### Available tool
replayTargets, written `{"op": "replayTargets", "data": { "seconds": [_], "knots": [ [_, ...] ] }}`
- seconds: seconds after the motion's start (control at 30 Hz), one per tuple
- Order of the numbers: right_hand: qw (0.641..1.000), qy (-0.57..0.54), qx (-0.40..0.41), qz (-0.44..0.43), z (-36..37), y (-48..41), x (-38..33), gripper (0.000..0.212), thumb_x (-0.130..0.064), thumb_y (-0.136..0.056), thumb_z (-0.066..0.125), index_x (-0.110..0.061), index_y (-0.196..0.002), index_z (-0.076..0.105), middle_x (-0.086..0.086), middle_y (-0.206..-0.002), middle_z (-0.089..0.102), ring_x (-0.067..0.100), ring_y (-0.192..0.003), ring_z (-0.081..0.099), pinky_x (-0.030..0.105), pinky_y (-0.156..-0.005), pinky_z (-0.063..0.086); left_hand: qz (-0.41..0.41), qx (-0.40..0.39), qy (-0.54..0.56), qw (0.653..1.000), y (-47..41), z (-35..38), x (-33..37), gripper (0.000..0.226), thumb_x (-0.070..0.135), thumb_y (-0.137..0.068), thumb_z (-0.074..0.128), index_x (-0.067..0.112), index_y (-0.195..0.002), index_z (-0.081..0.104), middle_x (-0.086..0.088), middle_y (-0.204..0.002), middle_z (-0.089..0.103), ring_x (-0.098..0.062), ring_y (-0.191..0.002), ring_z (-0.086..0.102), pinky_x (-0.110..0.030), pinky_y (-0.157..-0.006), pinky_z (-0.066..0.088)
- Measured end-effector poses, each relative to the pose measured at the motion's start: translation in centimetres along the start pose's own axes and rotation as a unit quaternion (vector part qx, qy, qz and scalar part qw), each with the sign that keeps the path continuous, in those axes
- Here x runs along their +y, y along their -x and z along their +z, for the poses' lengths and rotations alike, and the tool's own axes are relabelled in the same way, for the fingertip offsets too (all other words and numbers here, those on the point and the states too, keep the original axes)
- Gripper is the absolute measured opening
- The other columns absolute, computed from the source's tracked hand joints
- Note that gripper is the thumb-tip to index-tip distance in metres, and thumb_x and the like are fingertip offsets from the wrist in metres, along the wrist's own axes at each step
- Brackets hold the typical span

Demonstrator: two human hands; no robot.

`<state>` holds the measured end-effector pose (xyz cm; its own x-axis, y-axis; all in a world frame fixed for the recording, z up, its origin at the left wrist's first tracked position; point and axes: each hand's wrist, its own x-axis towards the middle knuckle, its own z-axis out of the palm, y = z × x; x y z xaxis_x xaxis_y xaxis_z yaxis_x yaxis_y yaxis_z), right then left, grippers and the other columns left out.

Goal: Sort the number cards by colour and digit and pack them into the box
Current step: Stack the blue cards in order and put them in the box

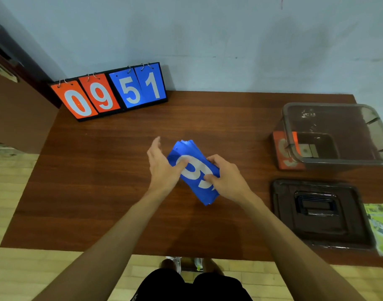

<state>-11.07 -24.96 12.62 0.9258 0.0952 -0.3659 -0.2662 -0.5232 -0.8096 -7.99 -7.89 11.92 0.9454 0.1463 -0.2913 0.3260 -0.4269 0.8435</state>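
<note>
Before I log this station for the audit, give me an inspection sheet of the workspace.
Surface: brown wood-grain table.
Job's things: blue card stack, 9 on top, mid-table; orange 9 card at the left wall of the clear box, inside or outside unclear; dark lid in front of the box; flip scoreboard reading 0951, back left.
Clutter: green leaflet, right edge.
Grippers: right hand grips the stack; left hand has its thumb on it, fingers straight.
Cables: nothing seen.
Surroundings: pale wall, plank floor, brown cabinet at left.
</note>
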Motion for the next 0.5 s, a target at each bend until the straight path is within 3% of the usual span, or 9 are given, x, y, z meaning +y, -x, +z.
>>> {"op": "replayTargets", "data": {
  "seconds": [0.03, 0.1, 0.17, 0.23, 0.37, 0.5],
  "knots": [
    [0.999, 0.049, -0.006, -0.009, -0.1, -0.3, 0.2, 0.028, -0.016, -0.088, 0.060, -0.027, -0.113, 0.051, -0.008, -0.105, 0.064, 0.008, -0.091, 0.063, 0.029, -0.073, 0.055, -0.003, -0.035, -0.002, 0.999, -0.4, 0.0, 0.1, 0.081, 0.046, -0.077, 0.072, 0.028, -0.142, 0.027, 0.000, -0.142, 0.038, -0.014, -0.125, 0.044, -0.035, -0.101, 0.043],
    [0.989, 0.143, -0.003, -0.034, -0.1, -1.0, 0.1, 0.031, -0.015, -0.088, 0.057, -0.026, -0.117, 0.052, -0.006, -0.109, 0.065, 0.014, -0.097, 0.062, 0.038, -0.081, 0.054, -0.055, -0.087, 0.063, 0.993, -0.6, 0.5, 0.8, 0.064, 0.055, -0.077, 0.067, 0.026, -0.128, 0.041, -0.003, -0.121, 0.059, -0.013, -0.101, 0.063, -0.030, -0.085, 0.053],
    [0.974, 0.214, 0.026, -0.065, -0.3, -1.8, 0.0, 0.036, -0.016, -0.090, 0.056, -0.024, -0.125, 0.052, -0.006, -0.119, 0.063, 0.015, -0.108, 0.059, 0.035, -0.089, 0.050, -0.075, -0.056, 0.113, 0.989, -1.0, 1.6, 0.8, 0.053, 0.052, -0.079, 0.066, 0.017, -0.114, 0.047, -0.003, -0.102, 0.065, -0.011, -0.081, 0.065, -0.023, -0.070, 0.051],
    [0.961, 0.251, 0.066, -0.092, -0.4, -2.7, 0.5, 0.038, -0.016, -0.091, 0.056, -0.022, -0.128, 0.054, -0.006, -0.122, 0.062, 0.015, -0.111, 0.057, 0.031, -0.092, 0.047, -0.085, -0.021, 0.122, 0.989, -2.0, 2.9, 0.2, 0.051, 0.054, -0.079, 0.065, 0.016, -0.108, 0.046, -0.003, -0.103, 0.062, -0.012, -0.085, 0.064, -0.019, -0.068, 0.046],
    [0.958, 0.225, 0.165, -0.067, 0.2, -4.6, 2.9, 0.023, -0.020, -0.087, 0.064, -0.024, -0.110, 0.066, -0.011, -0.099, 0.068, 0.010, -0.091, 0.060, 0.028, -0.090, 0.043, -0.069, 0.012, 0.141, 0.988, -4.2, 5.5, -1.5, 0.035, 0.046, -0.090, 0.055, 0.018, -0.105, 0.040, -0.007, -0.109, 0.053, -0.016, -0.094, 0.057, -0.018, -0.072, 0.042],
    [0.972, 0.073, 0.221, 0.033, 1.7, -5.7, 6.4, 0.019, -0.018, -0.085, 0.067, -0.022, -0.104, 0.067, -0.012, -0.094, 0.059, 0.002, -0.088, 0.053, 0.013, -0.081, 0.039, -0.016, 0.003, 0.135, 0.991, -4.4, 8.2, -3.7, 0.021, 0.034, -0.097, 0.045, 0.015, -0.103, 0.039, 0.004, -0.095, 0.050, -0.003, -0.085, 0.052, -0.009, -0.074, 0.043]
  ]
}}
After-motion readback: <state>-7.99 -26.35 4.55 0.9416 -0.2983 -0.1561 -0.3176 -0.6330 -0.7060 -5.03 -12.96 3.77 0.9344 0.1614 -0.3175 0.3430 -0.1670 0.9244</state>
